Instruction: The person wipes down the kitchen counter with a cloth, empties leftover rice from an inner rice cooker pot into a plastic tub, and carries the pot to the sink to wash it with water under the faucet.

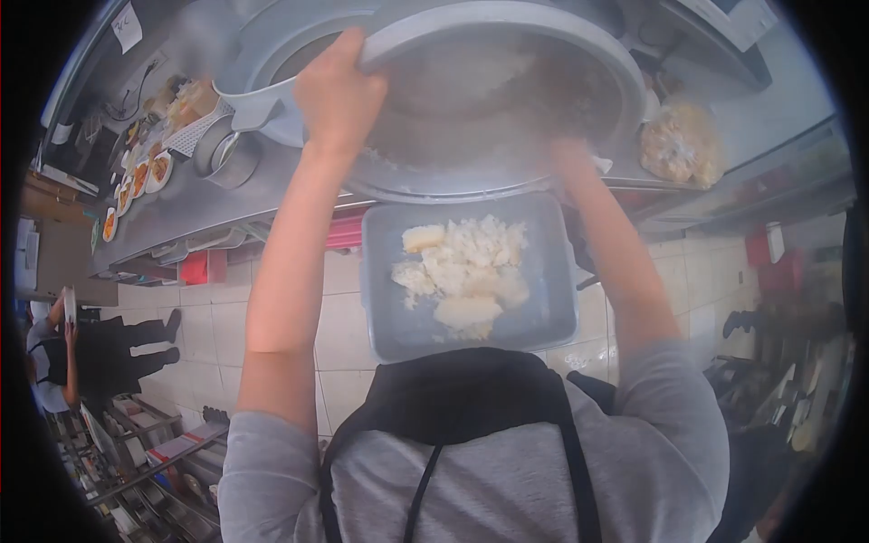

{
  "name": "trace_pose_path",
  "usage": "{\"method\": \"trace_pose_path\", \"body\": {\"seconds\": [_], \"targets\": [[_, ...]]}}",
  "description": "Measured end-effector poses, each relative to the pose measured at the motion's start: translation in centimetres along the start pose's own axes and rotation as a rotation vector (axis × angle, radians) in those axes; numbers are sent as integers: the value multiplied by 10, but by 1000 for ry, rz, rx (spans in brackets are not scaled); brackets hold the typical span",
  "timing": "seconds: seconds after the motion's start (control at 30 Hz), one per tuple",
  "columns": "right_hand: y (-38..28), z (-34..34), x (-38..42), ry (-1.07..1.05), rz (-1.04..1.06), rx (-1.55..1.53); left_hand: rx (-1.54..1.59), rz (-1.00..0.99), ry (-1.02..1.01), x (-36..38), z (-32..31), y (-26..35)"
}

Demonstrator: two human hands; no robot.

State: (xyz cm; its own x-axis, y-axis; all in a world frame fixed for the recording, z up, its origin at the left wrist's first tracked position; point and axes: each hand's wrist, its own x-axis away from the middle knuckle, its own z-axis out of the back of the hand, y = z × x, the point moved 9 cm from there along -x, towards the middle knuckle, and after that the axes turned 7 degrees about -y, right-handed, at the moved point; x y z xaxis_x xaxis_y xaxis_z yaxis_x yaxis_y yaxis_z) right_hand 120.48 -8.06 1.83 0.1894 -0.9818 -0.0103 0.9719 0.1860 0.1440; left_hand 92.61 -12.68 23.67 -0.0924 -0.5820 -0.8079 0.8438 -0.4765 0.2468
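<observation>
A large round metal pot is tipped over with its mouth facing me, and steam clouds the inside. Whitish residue shows on its inner wall. My left hand is closed around the rim at the upper left. At the lower right of the mouth is my right hand, its fingers blurred by steam and motion; a small white piece shows beside it. Under the pot sits a grey-blue plastic tub holding clumps of white cooked rice.
Behind the pot is a round light-coloured vessel. On the steel counter are a metal pot, several small plates of food and a tied bag. A person stands at far left, near shelving.
</observation>
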Motion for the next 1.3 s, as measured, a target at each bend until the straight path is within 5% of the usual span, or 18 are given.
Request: {"method": "trace_pose_path", "body": {"seconds": [0.1,0.17,0.23,0.33,0.4,0.47,0.53,0.67,0.73,0.87,0.97,1.03,1.17,1.3], "targets": [[-11,-52,-26,89,80,244,-10,27,-42,0,-3,-1],[-12,-73,-6,-29,-190,-368,-4,30,-50,-1,-5,-1],[-56,-59,29,-25,91,-209,-25,29,-39,-1,-6,-2],[-77,-10,56,-190,104,-178,-21,20,-41,-2,-7,-4],[-43,34,32,26,109,-112,-7,15,-42,-3,-7,-4],[-10,98,-1,-17,-65,37,2,9,-48,-3,-7,-3],[4,130,-26,146,-115,-157,2,2,-45,-4,-8,-2],[-12,63,-68,155,-71,16,21,54,-52,-7,-10,-4],[-20,66,-31,87,-215,-300,40,43,-16,-5,-9,-4],[-20,40,-28,206,-111,-273,49,24,17,-3,-11,-6],[-3,36,-48,98,-41,-202,42,7,-49,-5,-15,-2],[8,52,-38,158,-196,-451,105,-38,-12,-5,-10,3],[-33,-59,-40,-66,-30,-70,212,-50,29,-4,3,9],[-13,-54,-23,-191,-86,5,241,-15,-40,-2,-5,1]]}}
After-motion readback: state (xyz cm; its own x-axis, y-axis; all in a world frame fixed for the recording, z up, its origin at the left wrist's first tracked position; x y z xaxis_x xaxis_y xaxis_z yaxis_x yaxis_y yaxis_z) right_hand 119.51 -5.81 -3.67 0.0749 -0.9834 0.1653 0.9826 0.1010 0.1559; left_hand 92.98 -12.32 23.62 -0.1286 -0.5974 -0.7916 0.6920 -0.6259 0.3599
